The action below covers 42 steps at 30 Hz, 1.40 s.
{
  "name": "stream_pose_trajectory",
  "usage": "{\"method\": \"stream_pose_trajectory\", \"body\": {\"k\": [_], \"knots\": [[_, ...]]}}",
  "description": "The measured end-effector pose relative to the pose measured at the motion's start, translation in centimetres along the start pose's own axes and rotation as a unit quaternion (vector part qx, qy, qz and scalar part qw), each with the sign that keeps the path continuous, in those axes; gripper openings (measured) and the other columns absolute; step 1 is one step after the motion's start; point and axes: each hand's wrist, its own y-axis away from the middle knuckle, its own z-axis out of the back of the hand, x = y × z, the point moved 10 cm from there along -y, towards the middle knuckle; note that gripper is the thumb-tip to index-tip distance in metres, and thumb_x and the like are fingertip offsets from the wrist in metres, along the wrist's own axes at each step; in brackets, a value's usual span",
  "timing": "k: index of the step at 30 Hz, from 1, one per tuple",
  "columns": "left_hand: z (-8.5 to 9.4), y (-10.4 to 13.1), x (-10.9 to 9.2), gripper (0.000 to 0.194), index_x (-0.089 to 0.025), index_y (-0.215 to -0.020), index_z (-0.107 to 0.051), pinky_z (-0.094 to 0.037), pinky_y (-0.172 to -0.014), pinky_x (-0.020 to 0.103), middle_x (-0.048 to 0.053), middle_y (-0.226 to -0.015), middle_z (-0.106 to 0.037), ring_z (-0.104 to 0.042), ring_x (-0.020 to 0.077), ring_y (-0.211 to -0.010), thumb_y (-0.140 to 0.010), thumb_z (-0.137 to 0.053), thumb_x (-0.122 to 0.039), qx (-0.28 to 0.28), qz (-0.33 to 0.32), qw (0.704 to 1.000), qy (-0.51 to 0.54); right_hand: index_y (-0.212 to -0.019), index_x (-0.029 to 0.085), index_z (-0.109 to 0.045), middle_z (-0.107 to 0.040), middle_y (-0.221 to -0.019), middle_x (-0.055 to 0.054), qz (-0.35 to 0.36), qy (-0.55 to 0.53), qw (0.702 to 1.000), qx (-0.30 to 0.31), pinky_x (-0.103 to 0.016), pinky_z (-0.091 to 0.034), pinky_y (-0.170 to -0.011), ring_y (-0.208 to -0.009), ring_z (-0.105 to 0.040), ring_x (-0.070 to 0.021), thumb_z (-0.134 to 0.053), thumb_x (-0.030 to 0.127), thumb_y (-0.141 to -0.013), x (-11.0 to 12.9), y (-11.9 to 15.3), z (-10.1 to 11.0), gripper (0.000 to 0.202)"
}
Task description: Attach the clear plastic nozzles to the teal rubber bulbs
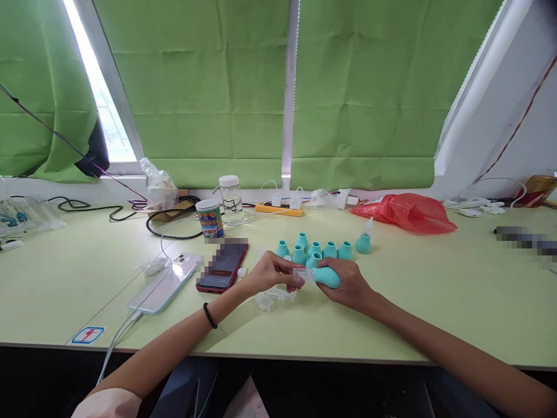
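Note:
My right hand is wrapped round a turquoise squeeze bulb, which lies sideways above the table. A clear plastic nozzle sits at the bulb's left end. The fingers of my left hand pinch that nozzle near its tip. Behind my hands stand several more turquoise bulbs with open tops facing up. One bulb with a clear tip stands apart at their right. Several loose clear plastic pieces lie just below my left hand.
Left of my hands lie a red-edged phone and a pale phone with a charging cable. Behind them are a patterned canister and a lidded jar. A yellow power strip and a red plastic bag are at the back.

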Motion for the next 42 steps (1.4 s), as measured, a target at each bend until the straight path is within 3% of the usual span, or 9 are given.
{"method": "stream_pose_trajectory", "body": {"k": [10, 16, 21, 26, 31, 33, 37, 39, 42], "knots": [[0.4, 0.1, 0.0, 0.042, -0.008, -0.089, -0.063, -0.039, -0.044, 0.019, 0.002, -0.05, -0.056, -0.045, 0.0065, -0.044, -0.053, -0.068, -0.027, -0.01, -0.006, 0.995, -0.102, -0.069, 0.018, -0.048, -0.053, -0.056, 0.003, -0.101, -0.07, 0.99, 0.071, -0.021, -0.035, -0.048, -0.046, -0.044, -0.0087, -0.055, 0.021, -0.06, -1.1, -0.2, -1.2, 0.012], [-0.1, 0.4, -0.7, 0.042, -0.007, -0.091, -0.062, -0.038, -0.046, 0.019, 0.004, -0.058, -0.059, -0.046, 0.0078, -0.049, -0.055, -0.067, -0.028, -0.012, -0.031, 0.983, -0.182, -0.065, 0.017, -0.05, -0.051, -0.056, 0.003, -0.173, -0.149, 0.964, 0.137, -0.02, -0.034, -0.046, -0.049, -0.042, -0.009, -0.055, 0.024, -0.06, -2.0, 0.2, -2.7, 0.01], [-1.0, 0.9, -2.1, 0.04, -0.006, -0.091, -0.062, -0.041, -0.055, 0.021, 0.005, -0.062, -0.061, -0.049, 0.0107, -0.056, -0.061, -0.063, -0.032, 0.001, -0.098, 0.956, -0.276, -0.064, 0.017, -0.051, -0.047, -0.055, 0.004, -0.22, -0.213, 0.93, 0.202, -0.019, -0.034, -0.046, -0.051, -0.042, -0.0085, -0.055, 0.023, -0.059, -2.3, 0.8, -3.8, 0.01], [-2.2, 1.4, -2.9, 0.034, -0.007, -0.087, -0.064, -0.039, -0.055, 0.02, 0.006, -0.06, -0.059, -0.049, 0.0099, -0.055, -0.066, -0.058, -0.033, 0.024, -0.154, 0.916, -0.369, -0.061, 0.016, -0.051, -0.042, -0.052, 0.005, -0.248, -0.215, 0.904, 0.276, -0.018, -0.031, -0.042, -0.048, -0.04, -0.0077, -0.058, 0.023, -0.055, -2.8, 1.7, -5.0, 0.011], [-3.6, 1.6, -2.9, 0.032, -0.008, -0.091, -0.062, -0.037, -0.055, 0.02, 0.007, -0.063, -0.06, -0.049, 0.0104, -0.055, -0.07, -0.054, -0.032, 0.066, -0.168, 0.887, -0.425, -0.072, 0.019, -0.056, -0.051, -0.07, 0.001, -0.281, -0.153, 0.911, 0.261, -0.021, -0.038, -0.045, -0.058, -0.048, -0.0122, -0.066, 0.027, -0.046, -4.4, 2.2, -4.5, 0.029], [-3.8, 1.7, -3.0, 0.032, -0.01, -0.093, -0.061, -0.037, -0.055, 0.02, 0.007, -0.064, -0.06, -0.049, 0.0105, -0.056, -0.07, -0.054, -0.032, 0.072, -0.171, 0.881, -0.435, -0.081, 0.019, -0.054, -0.052, -0.069, 0.0, -0.334, -0.175, 0.883, 0.278, -0.021, -0.037, -0.041, -0.055, -0.049, -0.0118, -0.068, 0.027, -0.043, -5.1, 3.1, -4.9, 0.041], [-3.7, 1.8, -3.5, 0.035, -0.011, -0.099, -0.058, -0.037, -0.055, 0.019, 0.007, -0.066, -0.061, -0.05, 0.0105, -0.056, -0.071, -0.054, -0.031, 0.06, -0.189, 0.878, -0.436, -0.085, 0.018, -0.048, -0.04, -0.045, 0.008, -0.428, -0.296, 0.781, 0.347, -0.016, -0.026, -0.031, -0.037, -0.036, -0.006, -0.067, 0.027, -0.048, -4.6, 5.1, -6.7, 0.042], [-3.6, 1.8, -3.4, 0.035, -0.012, -0.099, -0.058, -0.037, -0.055, 0.019, 0.007, -0.066, -0.061, -0.05, 0.0104, -0.057, -0.07, -0.054, -0.032, 0.053, -0.188, 0.88, -0.434, -0.08, 0.018, -0.048, -0.037, -0.041, 0.01, -0.43, -0.338, 0.762, 0.345, -0.015, -0.023, -0.03, -0.036, -0.034, -0.0048, -0.067, 0.025, -0.048, -4.2, 5.0, -7.0, 0.038], [-2.9, 1.6, -3.6, 0.038, -0.011, -0.098, -0.059, -0.04, -0.058, 0.02, 0.006, -0.068, -0.062, -0.051, 0.0104, -0.058, -0.068, -0.056, -0.034, 0.025, -0.181, 0.889, -0.42, -0.079, 0.018, -0.048, -0.041, -0.042, 0.009, -0.437, -0.363, 0.758, 0.322, -0.015, -0.023, -0.03, -0.036, -0.036, -0.0047, -0.068, 0.025, -0.047, -4.1, 4.7, -6.8, 0.038]]}}
